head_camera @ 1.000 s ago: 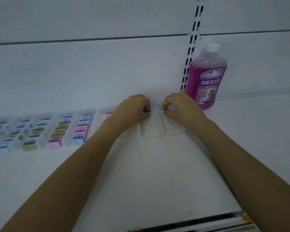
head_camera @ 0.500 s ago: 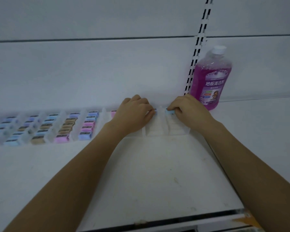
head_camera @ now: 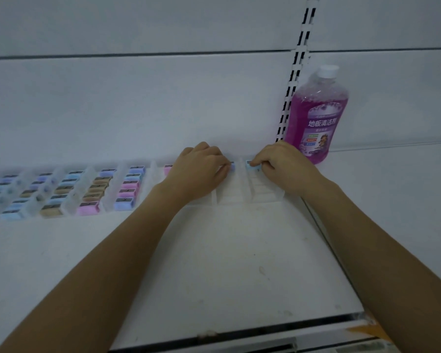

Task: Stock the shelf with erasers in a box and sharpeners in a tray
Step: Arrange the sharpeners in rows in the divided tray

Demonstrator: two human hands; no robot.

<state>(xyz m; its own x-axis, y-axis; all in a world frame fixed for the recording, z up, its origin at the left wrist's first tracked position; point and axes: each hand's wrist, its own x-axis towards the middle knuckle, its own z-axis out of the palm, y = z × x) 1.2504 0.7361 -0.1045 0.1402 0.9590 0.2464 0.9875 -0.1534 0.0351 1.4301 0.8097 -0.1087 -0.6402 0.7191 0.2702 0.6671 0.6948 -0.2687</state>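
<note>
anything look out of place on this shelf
The purple floor-cleaner bottle, standing upright just right of the clear sharpener tray: a cleaning product beside stationery. Nothing looks spilled or tipped.

Purple bottle (head_camera: 316, 115), pastel blue, pink, tan sharpeners (head_camera: 87, 189), clear tray (head_camera: 265, 197), white shelf (head_camera: 214, 263)

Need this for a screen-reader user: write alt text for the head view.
Left hand and right hand each pinch a blue sharpener at the back of a clear divided tray on a shelf. Coloured sharpeners fill tray lanes leftward; a purple bottle stands at right.
</note>
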